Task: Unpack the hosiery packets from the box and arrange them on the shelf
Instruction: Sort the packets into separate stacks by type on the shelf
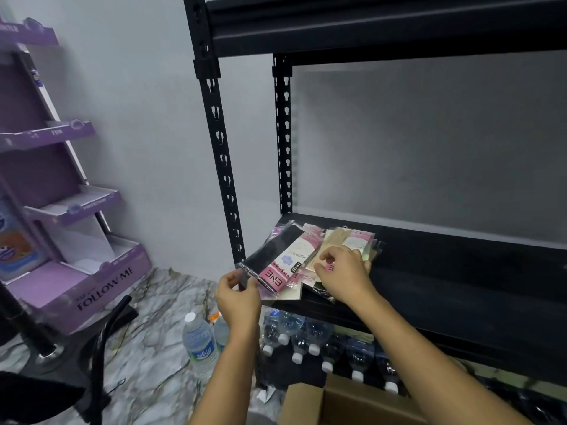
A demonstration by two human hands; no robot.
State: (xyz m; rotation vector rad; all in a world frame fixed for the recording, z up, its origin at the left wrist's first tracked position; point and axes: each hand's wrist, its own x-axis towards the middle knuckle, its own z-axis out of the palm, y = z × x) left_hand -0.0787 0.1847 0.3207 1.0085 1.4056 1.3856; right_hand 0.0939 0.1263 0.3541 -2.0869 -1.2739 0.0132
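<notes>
A flat black film-wrapped hosiery packet (270, 256) is pinched at its near corner by the left hand (237, 299), at the front edge of the black metal shelf (460, 271). The beige packets (352, 240) beside it are gripped under the curled fingers of the right hand (343, 271). Such packets are judged light, floppy and slippery, so they are best pinched at an edge.

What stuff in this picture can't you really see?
Head view: the inside of the cardboard box is cut off by the bottom edge and covered by the arms.
The beige packets lie partly under the right hand; whether it grips or only presses them is unclear.
The small print on the black packet, pinched by the left hand, is too blurred.
</notes>
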